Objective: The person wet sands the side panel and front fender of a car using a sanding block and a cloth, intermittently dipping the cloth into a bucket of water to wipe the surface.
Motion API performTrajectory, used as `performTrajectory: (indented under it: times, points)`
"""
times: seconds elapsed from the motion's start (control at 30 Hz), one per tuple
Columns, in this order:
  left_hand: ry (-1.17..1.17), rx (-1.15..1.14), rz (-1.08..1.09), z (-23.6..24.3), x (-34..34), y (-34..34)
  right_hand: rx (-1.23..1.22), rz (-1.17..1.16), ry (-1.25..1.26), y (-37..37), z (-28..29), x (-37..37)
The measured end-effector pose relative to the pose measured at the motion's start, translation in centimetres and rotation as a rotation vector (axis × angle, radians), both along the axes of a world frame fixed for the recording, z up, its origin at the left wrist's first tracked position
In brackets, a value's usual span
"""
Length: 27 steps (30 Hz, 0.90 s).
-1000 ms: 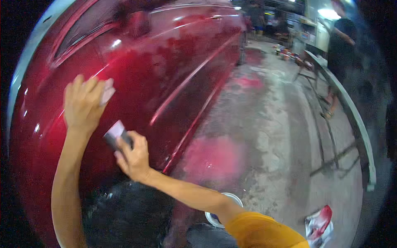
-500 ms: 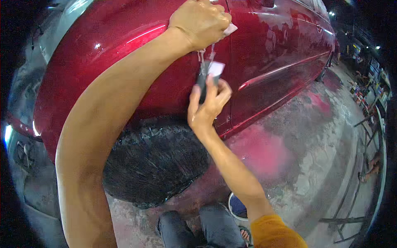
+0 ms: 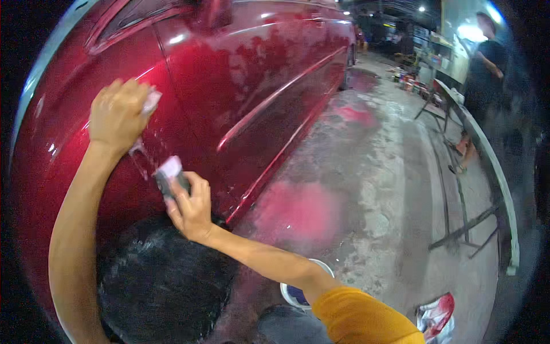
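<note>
My left hand (image 3: 117,114) is closed round a wet, pale pinkish cloth or sponge (image 3: 152,101) against the red car's front fender (image 3: 69,172). Milky water runs down the panel below that fist. Lower and to the right, my right hand (image 3: 193,207) grips a dark block with a pale pinkish-white face (image 3: 171,171), which looks like a sanding block. It is close to the fender just ahead of the door seam; I cannot tell whether it touches. Black plastic sheeting (image 3: 166,281) covers the front wheel below my hands.
A white bucket (image 3: 285,291) with dark contents stands by my knee. Pink stains (image 3: 303,212) mark the concrete floor. At right are a metal stand (image 3: 467,229) with a long pale-edged panel, a standing person (image 3: 487,69), and a red-and-white crumpled item (image 3: 438,315).
My view has swung right, bringing in more of the door, floor and a person. Both hands appear further left, still holding the pale cloth or sponge and the block.
</note>
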<state>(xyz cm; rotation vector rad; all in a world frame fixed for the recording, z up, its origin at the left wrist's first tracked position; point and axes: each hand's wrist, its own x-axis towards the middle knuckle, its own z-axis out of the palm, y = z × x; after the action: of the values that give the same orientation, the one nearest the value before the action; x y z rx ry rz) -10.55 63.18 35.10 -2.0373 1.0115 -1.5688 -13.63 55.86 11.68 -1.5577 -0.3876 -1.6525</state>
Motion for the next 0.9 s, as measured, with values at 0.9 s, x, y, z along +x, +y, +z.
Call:
performTrajectory:
  times: [0.9]
  points:
    - [0.0, 0.224, 0.102, -7.5, -3.8, 4.1, 0.654, 0.088, 0.521, 3.9, -10.2, -0.1]
